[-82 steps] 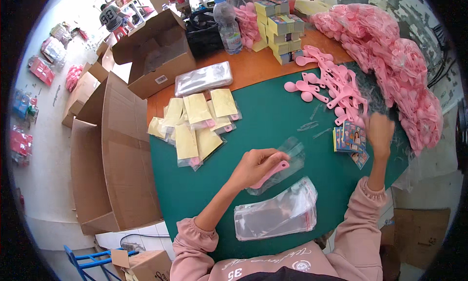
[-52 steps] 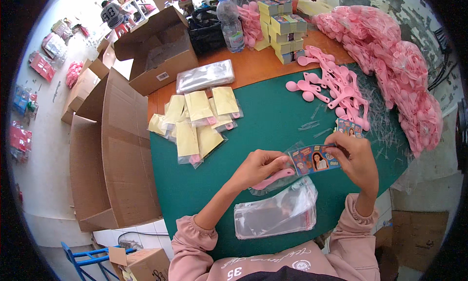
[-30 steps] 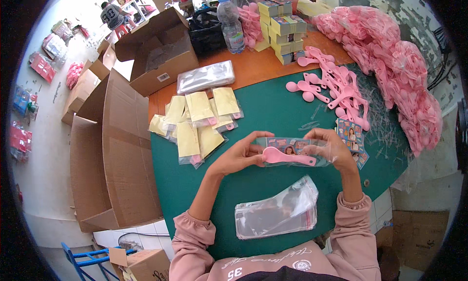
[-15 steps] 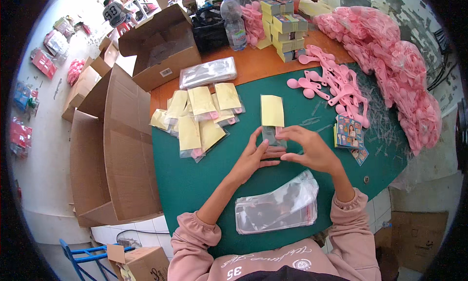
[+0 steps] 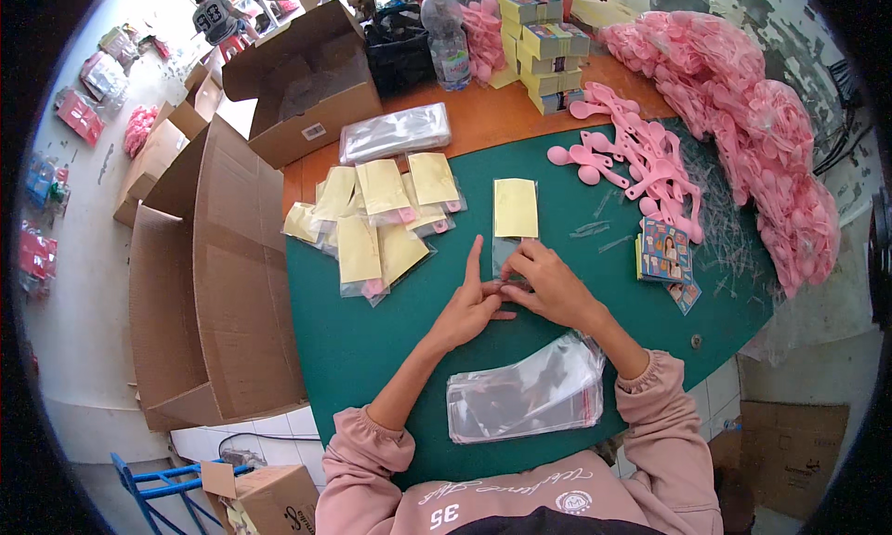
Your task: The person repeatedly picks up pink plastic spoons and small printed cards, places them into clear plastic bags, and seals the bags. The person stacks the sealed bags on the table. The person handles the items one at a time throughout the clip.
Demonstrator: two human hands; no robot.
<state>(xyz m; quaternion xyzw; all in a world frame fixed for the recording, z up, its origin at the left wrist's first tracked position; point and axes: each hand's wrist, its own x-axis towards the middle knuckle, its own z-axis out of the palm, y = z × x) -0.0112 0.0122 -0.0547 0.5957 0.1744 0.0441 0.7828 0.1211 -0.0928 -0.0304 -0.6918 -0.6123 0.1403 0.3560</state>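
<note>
A clear plastic bag (image 5: 503, 254) with a pale yellow card (image 5: 516, 208) in its upper part lies on the green table top. At the bag's lower end, my right hand (image 5: 556, 289) has its thumb and fingers closed in a pinch on the plastic. My left hand (image 5: 467, 309) is just left of it, index finger pointing up beside the bag and the other fingers spread at the bag's lower end, touching my right fingertips. Nearer to me lies a stack of clear plastic bags (image 5: 520, 396). Several filled bags with yellow cards (image 5: 358, 249) and pink pieces are heaped to the left.
Pink plastic spoons (image 5: 655, 168) lie loose at the right, below a large heap of wrapped pink spoons (image 5: 734, 98). A small stack of printed cards (image 5: 664, 252) is nearby. Card bundles (image 5: 548, 57) and a water bottle (image 5: 446, 38) stand at the back. Open cardboard boxes (image 5: 246, 284) flank the left edge.
My right hand has moved down and left to the bag's lower end, its fingers closing there. My left hand has drawn slightly down, its index finger now raised. The yellow card and bag moved slightly left.
</note>
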